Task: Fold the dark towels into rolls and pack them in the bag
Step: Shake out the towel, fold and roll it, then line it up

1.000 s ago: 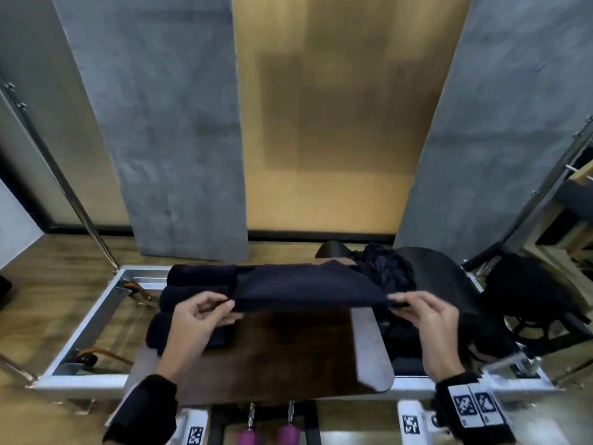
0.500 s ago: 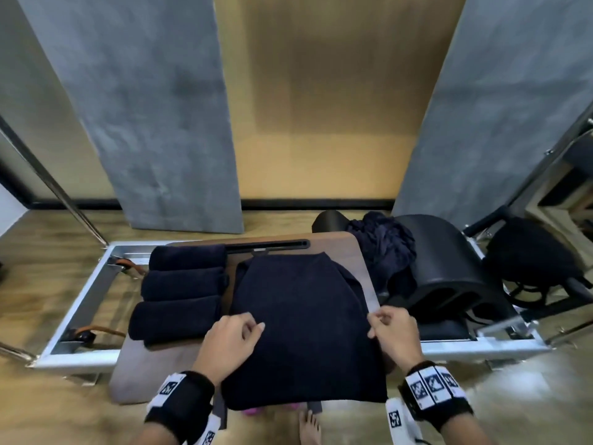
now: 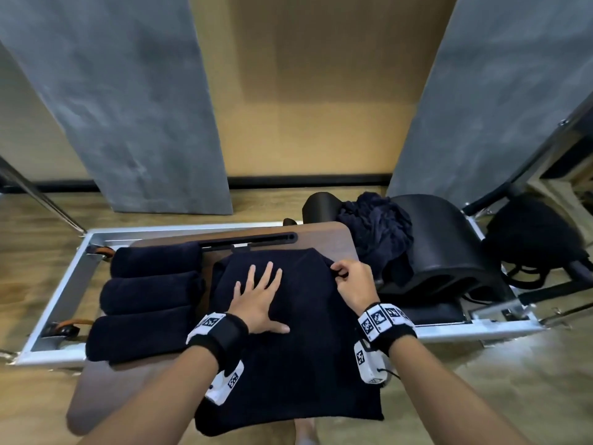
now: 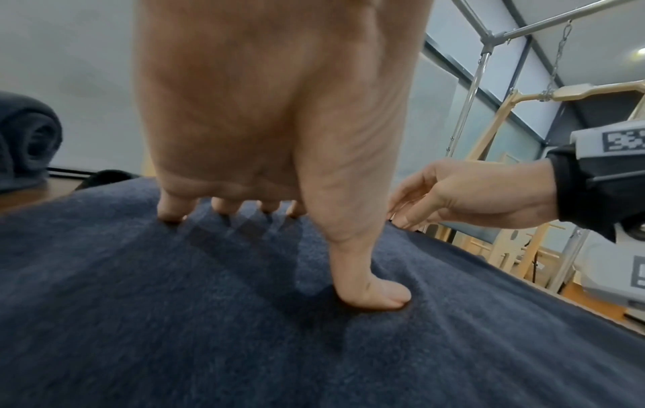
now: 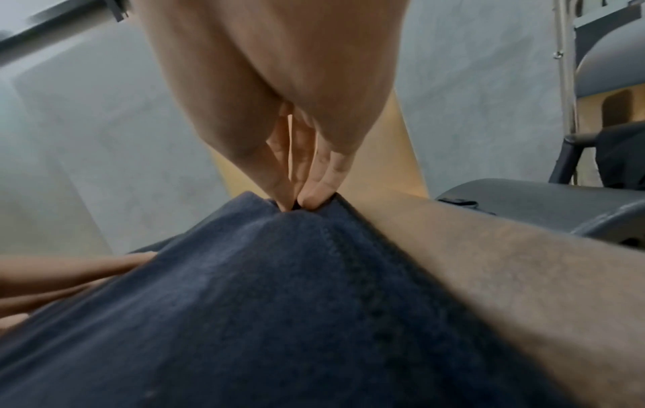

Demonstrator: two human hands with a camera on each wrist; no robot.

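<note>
A dark navy towel (image 3: 298, 332) lies spread flat on the brown board (image 3: 324, 234), its near edge hanging over the front. My left hand (image 3: 260, 293) presses flat on it with fingers spread (image 4: 370, 292). At the towel's far right corner, my right hand (image 3: 341, 273) pinches the cloth between thumb and fingertips (image 5: 296, 207). Three rolled dark towels (image 3: 150, 297) lie side by side to the left. A crumpled dark towel (image 3: 375, 229) lies on the black arched barrel (image 3: 449, 248). A black bag (image 3: 532, 239) sits at the far right.
A metal frame (image 3: 64, 284) surrounds the board, with leather straps (image 3: 73, 326) at its left end. Grey wall panels (image 3: 128, 107) stand behind. Wooden floor lies all around. A bare foot (image 3: 305, 433) shows under the towel's front edge.
The towel, held up stretched a second ago, now lies flat on the board. My left hand moved up onto its middle and flattened. My right hand moved to the far right corner.
</note>
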